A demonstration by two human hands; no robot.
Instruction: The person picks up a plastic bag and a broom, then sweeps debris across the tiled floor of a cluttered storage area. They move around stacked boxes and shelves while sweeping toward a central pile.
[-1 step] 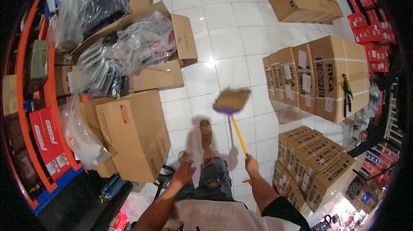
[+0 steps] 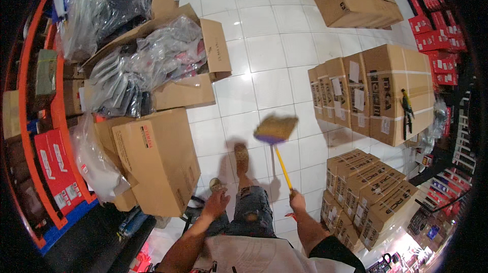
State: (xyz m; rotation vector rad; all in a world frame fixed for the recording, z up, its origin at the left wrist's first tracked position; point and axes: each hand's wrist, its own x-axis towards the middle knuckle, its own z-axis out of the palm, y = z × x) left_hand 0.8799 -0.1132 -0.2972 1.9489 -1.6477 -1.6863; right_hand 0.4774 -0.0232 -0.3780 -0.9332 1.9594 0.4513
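My right hand [image 2: 297, 201] is closed around the yellow handle of a broom [image 2: 283, 169]. The broom reaches forward over the white tiled floor, and its wide tan bristle head [image 2: 277, 126] with a purple base rests on or just above the tiles; the bristles are slightly blurred. My left hand [image 2: 217, 204] hangs over my left thigh with nothing visible in it. Its fingers are loosely bent and apart. Both of my feet show behind the broom, the right one farther forward.
Open cartons [image 2: 185, 101] with plastic-wrapped parts and a closed carton [image 2: 161, 163] line the left, beside an orange shelf frame [image 2: 61, 115]. On the right stand strapped cartons [image 2: 401, 77] with pliers on top, a stack of smaller boxes [image 2: 368, 191] and another carton [image 2: 356, 1].
The broom head and my right hand have drawn slightly nearer to me. My left hand stays by my thigh. The whole view has shifted a little.
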